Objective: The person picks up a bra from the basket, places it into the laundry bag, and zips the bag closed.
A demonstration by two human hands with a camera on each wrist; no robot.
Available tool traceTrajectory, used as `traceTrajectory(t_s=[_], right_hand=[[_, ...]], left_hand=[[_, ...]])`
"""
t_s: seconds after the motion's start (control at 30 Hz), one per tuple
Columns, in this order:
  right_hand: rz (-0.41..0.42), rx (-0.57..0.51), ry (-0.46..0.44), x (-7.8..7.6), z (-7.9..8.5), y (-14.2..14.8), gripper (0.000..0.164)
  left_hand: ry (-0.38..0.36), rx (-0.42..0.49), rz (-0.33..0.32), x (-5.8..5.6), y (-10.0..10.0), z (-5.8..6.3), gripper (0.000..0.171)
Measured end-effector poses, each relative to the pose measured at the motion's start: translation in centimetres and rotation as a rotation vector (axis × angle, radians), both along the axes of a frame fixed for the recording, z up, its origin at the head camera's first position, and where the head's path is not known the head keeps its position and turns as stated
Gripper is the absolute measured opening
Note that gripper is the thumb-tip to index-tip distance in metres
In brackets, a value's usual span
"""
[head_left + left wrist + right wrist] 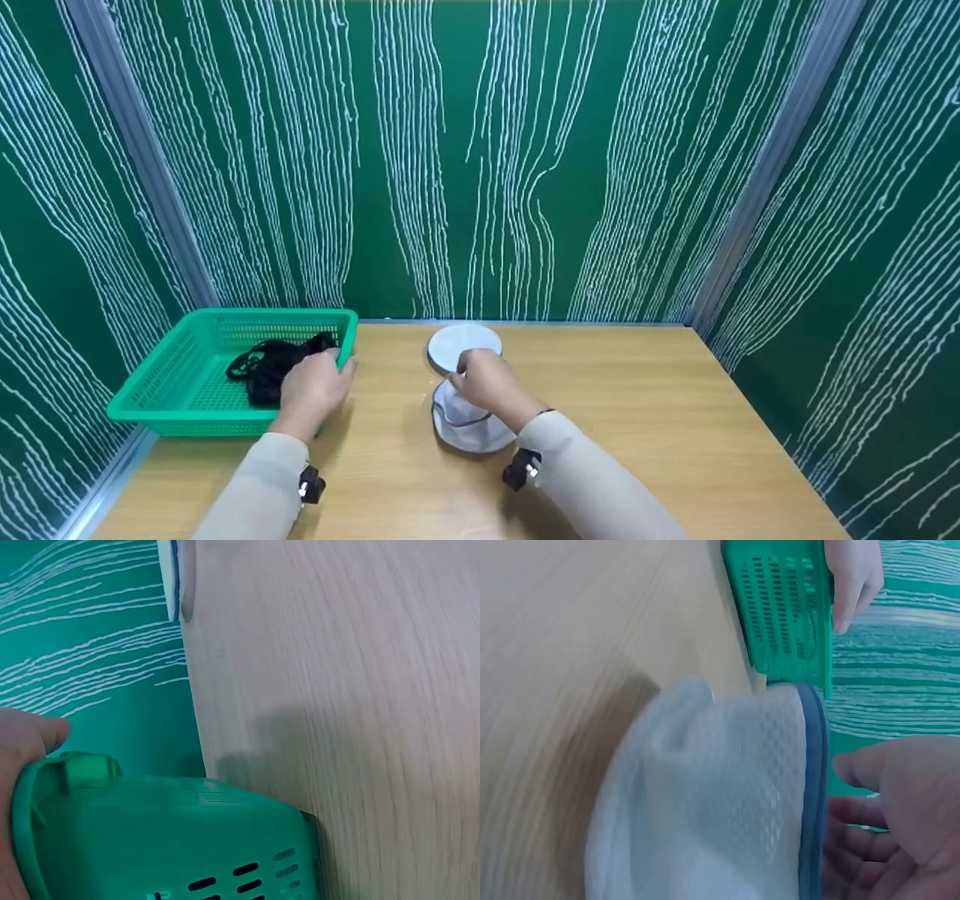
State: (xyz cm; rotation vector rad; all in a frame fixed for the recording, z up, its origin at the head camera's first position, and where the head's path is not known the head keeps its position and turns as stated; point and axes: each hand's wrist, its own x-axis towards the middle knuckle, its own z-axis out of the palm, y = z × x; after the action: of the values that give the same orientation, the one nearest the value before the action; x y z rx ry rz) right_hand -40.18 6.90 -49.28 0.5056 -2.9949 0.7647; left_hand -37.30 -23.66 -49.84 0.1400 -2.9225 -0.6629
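"Cream sleeves (255, 480) come nearest, a small black camera (311, 484) on each wrist. What's just beyond?"

"White mesh piece (472, 433) with dark trim, on the wooden table (615, 435), about midway between its left and right edges. The right hand (491, 382) is over it, at the trim."

"Pinching it?"

"Can't tell. From the right wrist, the fingers are bent and the thumb stands apart from them, green wall showing in the gap. Their contact with the trim isn't clear."

"And the left hand (315, 386)?"

"At the right end of the green basket (187, 415), thumb outside the rim. Its other fingers are out of sight, so I can't say whether they grip the rim or the black cloth (274, 371) beside them."

"Where's the basket exactly?"

"By the table's far left corner, its left end past the left edge. The cloth lies inside, toward the right end."

"Farther back?"

"White disc (465, 343), dark-rimmed, near the far edge, just behind the mesh piece; I can't make out whether they join. Then green walls (405, 150) with wavy white lines, and grey posts (780, 150) in the corners."
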Motion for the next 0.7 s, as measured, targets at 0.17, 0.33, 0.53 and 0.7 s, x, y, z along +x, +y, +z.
traceTrajectory(t_s=[0.17, 0.33, 0.53, 0.7], right_hand=[[-0.059, -0.025, -0.007, -0.7, 0.3, 2.0, 0.026], [-0.128, -0.016, -0.026, -1.3, 0.3, 4.2, 0.025], [-0.198, 0.077, -0.067, -1.7, 0.0, 6.2, 0.036], [-0.254, 0.054, -0.145, -1.7, -0.2, 7.0, 0.041]], left_hand=[[0.083, 0.080, 0.001, -0.2, -0.5, 0.3, 0.054], [0.119, 0.086, 0.037, -0.5, -2.2, 1.0, 0.046], [-0.021, 0.050, 0.095, -0.6, -4.5, 0.9, 0.063], [-0.125, 0.025, 0.080, -0.6, -5.4, 0.5, 0.083]])
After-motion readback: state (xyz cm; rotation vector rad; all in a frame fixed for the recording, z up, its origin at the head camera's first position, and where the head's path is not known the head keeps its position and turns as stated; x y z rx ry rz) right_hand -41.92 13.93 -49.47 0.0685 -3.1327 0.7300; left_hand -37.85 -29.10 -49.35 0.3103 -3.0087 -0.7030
